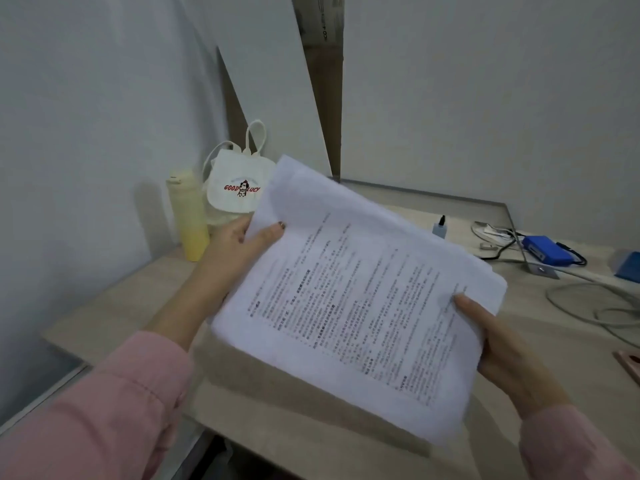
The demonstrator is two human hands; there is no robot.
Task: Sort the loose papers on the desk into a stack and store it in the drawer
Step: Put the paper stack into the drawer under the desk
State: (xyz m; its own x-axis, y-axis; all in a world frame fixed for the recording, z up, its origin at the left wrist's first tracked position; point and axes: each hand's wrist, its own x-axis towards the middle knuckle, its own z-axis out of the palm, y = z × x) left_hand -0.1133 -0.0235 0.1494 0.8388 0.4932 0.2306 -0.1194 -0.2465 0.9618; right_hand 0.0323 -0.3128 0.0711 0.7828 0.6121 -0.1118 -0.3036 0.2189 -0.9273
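Note:
A stack of white printed papers [360,292] is held tilted above the pale wooden desk [114,306]. My left hand [239,247] grips the stack's upper left edge, thumb on top of the top sheet. My right hand [498,348] grips the right edge, thumb pressed on the printed page and fingers underneath. The sheets' far edges are fanned and uneven. No drawer is in view.
A yellow bottle [188,216] and a white cloth bag [239,181] stand at the back left by the wall. A blue box [547,251], a small bottle [440,226] and grey cables [588,299] lie at the right. A white board [270,81] leans behind.

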